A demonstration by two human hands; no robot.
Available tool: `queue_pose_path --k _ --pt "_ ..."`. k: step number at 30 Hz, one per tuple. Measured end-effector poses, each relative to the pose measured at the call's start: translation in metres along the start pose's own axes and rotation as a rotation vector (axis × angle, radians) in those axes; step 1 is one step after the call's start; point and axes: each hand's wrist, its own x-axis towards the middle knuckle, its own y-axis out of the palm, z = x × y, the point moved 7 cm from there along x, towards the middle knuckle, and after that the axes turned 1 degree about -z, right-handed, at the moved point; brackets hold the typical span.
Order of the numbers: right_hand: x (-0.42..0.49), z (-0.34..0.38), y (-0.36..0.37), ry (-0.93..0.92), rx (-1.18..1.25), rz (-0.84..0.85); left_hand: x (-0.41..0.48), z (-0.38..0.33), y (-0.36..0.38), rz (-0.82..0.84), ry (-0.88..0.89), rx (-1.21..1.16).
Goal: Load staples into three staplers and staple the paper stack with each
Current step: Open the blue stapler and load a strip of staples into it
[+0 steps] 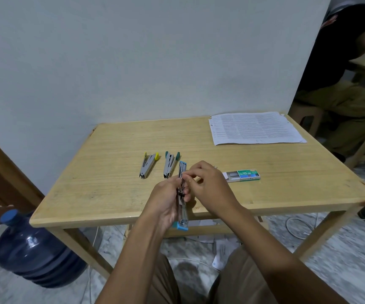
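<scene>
Left hand [166, 201] grips blue stapler [181, 191] (opened flat); right hand [208, 185] pinches its track.

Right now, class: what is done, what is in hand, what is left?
Done: the staple box lies open. In hand: the left hand holds the blue stapler unfolded; the right hand pinches at its rail. Left: yellow stapler and green stapler lie aside, loading unclear; paper stack lies apart.
</scene>
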Motion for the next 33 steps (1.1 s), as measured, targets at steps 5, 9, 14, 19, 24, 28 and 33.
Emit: queue_pose_path --k 5,9,14,19,24,28,33 --pt "0.0 -0.005 0.004 0.057 -0.022 0.051 0.003 0.003 -0.002 -0.022 -0.001 0.034" --pt "0.001 -0.009 0.007 0.125 -0.057 0.086 0.004 0.004 -0.002 -0.028 0.009 0.059" --pt "0.006 -0.003 0.004 0.13 -0.096 0.084 0.006 0.003 -0.002 -0.018 0.015 0.106" --pt "0.011 0.0 -0.002 0.189 -0.034 0.046 0.005 0.002 -0.001 0.016 0.004 0.087" --pt "0.013 -0.005 -0.009 0.303 0.04 0.017 0.0 -0.001 0.002 0.027 -0.01 0.054" --pt "0.011 -0.011 -0.008 0.34 0.114 -0.002 0.001 0.0 0.005 0.031 -0.052 -0.03" --pt "-0.005 0.005 -0.011 0.185 0.205 0.147 0.015 -0.013 -0.009 -0.061 0.019 -0.204"
